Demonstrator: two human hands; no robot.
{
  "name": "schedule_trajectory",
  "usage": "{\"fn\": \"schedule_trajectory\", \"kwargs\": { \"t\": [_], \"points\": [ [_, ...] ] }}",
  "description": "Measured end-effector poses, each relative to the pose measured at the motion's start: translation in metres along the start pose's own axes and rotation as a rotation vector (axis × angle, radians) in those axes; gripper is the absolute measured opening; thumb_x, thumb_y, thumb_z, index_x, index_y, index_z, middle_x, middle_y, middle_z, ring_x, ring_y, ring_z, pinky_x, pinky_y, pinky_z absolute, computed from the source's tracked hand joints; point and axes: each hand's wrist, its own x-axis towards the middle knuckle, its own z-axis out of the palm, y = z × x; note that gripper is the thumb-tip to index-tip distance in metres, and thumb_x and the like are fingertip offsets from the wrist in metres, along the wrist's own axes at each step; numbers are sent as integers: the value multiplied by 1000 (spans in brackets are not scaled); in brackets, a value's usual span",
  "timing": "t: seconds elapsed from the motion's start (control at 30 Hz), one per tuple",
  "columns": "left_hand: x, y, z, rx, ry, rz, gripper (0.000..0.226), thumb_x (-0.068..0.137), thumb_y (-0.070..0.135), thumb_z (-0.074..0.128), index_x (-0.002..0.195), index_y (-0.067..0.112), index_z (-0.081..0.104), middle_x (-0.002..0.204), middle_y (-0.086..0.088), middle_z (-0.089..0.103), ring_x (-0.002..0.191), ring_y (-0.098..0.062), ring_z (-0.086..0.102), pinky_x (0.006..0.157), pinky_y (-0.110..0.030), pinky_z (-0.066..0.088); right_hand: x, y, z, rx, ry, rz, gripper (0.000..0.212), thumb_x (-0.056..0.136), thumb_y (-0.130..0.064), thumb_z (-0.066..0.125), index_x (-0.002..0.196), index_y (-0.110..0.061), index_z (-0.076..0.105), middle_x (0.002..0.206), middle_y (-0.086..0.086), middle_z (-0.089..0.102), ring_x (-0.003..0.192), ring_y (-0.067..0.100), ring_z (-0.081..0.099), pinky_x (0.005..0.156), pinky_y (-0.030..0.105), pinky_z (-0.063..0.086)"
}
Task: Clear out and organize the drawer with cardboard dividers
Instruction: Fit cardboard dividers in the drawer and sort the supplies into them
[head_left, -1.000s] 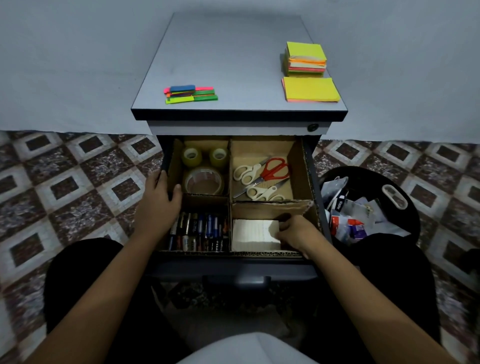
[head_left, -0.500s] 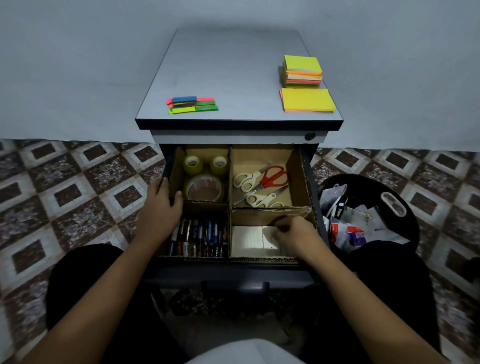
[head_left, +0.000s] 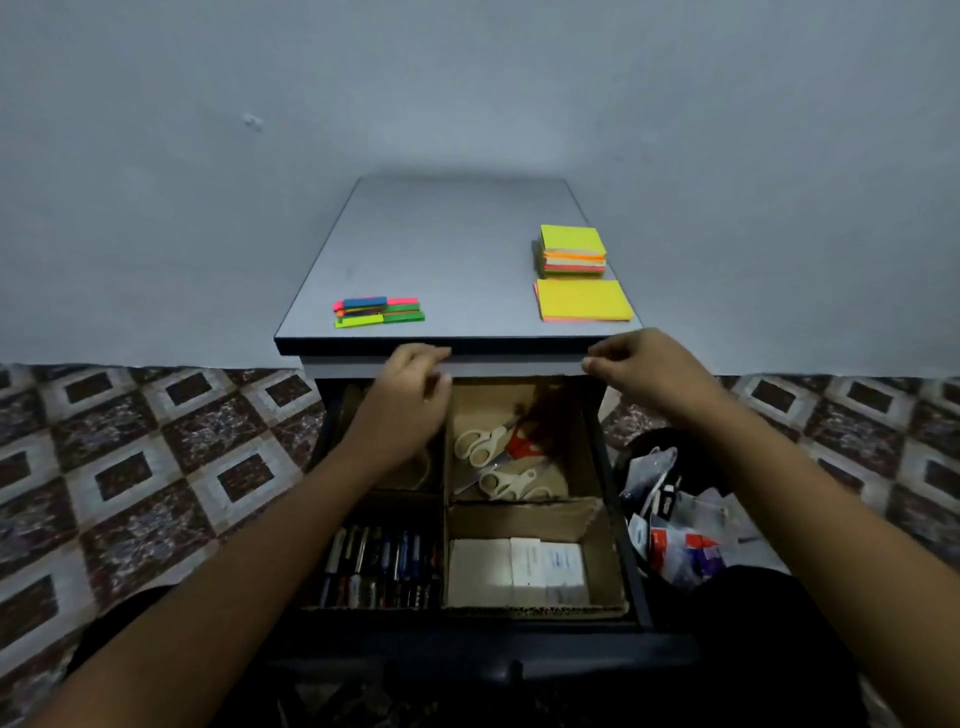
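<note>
Three drawer (head_left: 619, 519) compartments visibly stocked: scissors (head_left: 480, 441), pens (head_left: 384, 556), white boxes (head_left: 514, 569). Sticky notes (head_left: 582, 300) and flags (head_left: 379, 312) remain unsorted on the surface (head_left: 457, 249). Left hand (head_left: 410, 397) and right hand (head_left: 647, 371) are loosely curled and empty.

The grey table (head_left: 457, 249) carries a flat yellow pad (head_left: 582, 300) near its front right corner, a stacked note block (head_left: 571, 249) just behind the pad, and coloured flags (head_left: 379, 312) well left of the pad.

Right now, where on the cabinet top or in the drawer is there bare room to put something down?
The cabinet top is bare between the sticky flags at front left and the sticky note stacks on the right, and behind the flags. The pens compartment is crowded; scissors lie across the rear right one.
</note>
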Motion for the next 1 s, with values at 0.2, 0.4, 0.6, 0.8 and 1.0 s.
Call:
{"fn": "schedule_trajectory", "kwargs": {
  "t": [0.2, 0.4, 0.6, 0.8, 1.0],
  "points": [
    [73, 55, 10, -338, -138, -164, 31, 96, 16, 47, 123, 11, 60, 114, -5, 61, 105, -18, 58, 93, -29, 45, 54, 3, -27, -41, 122, 62, 35, 91, -17, 57, 120, 3, 60, 125, 18, 60, 108, 28, 57, 79, 26, 39],
    [117, 78, 20, -883, -209, -608, 8, 95, 5, 40, 90, 11, 43, 72, -8, 40, 59, -15, 39, 58, -28, 37, 85, 8, -33, -80, 155, 188, 38, 87, -2, 50, 54, -6, 31, 55, 9, 32, 49, 20, 31, 48, 26, 26],
    [128, 87, 34, -1081, -272, -754, 37, 98, 4, 33, 133, -5, 37, 133, -26, 45, 127, -34, 44, 105, -40, 36, 98, 17, -28, -147, 127, 199, 42, 93, -15, 53, 57, -8, 33, 67, 11, 46, 71, 29, 47, 53, 29, 29],
    [131, 89, 42, -1084, -309, -768, 18, 96, 4, 32, 84, 4, 45, 92, -16, 51, 96, -27, 55, 101, -37, 39, 100, 25, -21, -110, 186, 228, 43, 91, -20, 58, 59, -9, 32, 62, 4, 35, 74, 25, 49, 45, 24, 23],
    [121, 84, 39, -1112, -362, -779, 16, 96, 6, 35, 90, 3, 50, 131, -21, 52, 123, -30, 51, 98, -39, 43, 93, 32, -30, 183, 103, 373, 39, 85, -8, 66, 64, -6, 33, 68, 11, 39, 74, 29, 47, 68, 34, 42]
  ]
}}
